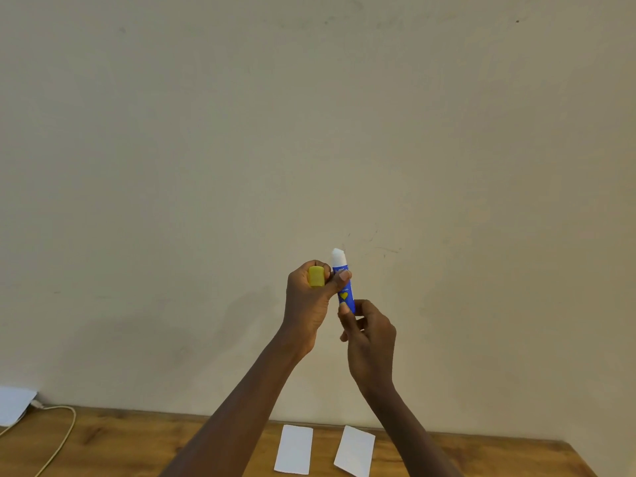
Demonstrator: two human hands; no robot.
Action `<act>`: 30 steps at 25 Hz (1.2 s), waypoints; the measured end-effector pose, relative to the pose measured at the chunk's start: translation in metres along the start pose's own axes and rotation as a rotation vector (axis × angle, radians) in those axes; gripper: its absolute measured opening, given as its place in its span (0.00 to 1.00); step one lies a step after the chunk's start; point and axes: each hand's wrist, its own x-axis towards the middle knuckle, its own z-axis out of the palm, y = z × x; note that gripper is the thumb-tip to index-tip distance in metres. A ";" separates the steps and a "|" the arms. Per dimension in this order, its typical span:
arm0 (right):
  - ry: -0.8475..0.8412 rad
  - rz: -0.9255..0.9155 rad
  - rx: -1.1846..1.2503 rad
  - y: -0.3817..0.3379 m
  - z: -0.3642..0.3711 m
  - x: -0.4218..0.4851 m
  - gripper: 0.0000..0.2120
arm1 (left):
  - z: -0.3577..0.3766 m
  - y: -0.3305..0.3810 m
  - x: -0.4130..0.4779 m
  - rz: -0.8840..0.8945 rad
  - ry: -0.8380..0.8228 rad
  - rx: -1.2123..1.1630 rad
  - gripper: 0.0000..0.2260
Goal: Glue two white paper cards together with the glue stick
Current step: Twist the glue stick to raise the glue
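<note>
Both hands are raised in front of the wall, well above the table. A blue glue stick (345, 287) stands upright between them, uncapped, with its white glue tip showing at the top. My right hand (370, 333) pinches its lower end. My left hand (309, 301) holds the yellow cap (316, 276) in its curled fingers, and its thumb presses on the stick's upper body. Two white paper cards lie side by side on the wooden table below: the left card (294, 449) and the right card (355, 451), a small gap apart.
The wooden table (120, 445) runs along the bottom, against a plain beige wall. A white cable (58, 438) loops over its left part, beside a white sheet (13, 404) at the far left edge. The table's right corner is near the frame's lower right.
</note>
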 end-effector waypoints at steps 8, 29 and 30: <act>0.057 0.005 0.034 0.004 0.000 0.000 0.09 | -0.002 -0.003 0.003 -0.011 0.025 -0.009 0.13; -0.208 0.179 0.382 0.013 0.003 -0.002 0.09 | -0.005 -0.014 -0.001 -0.058 -0.013 -0.032 0.12; -0.159 0.146 0.340 0.013 0.004 -0.002 0.05 | -0.005 -0.014 -0.001 -0.061 -0.027 -0.045 0.12</act>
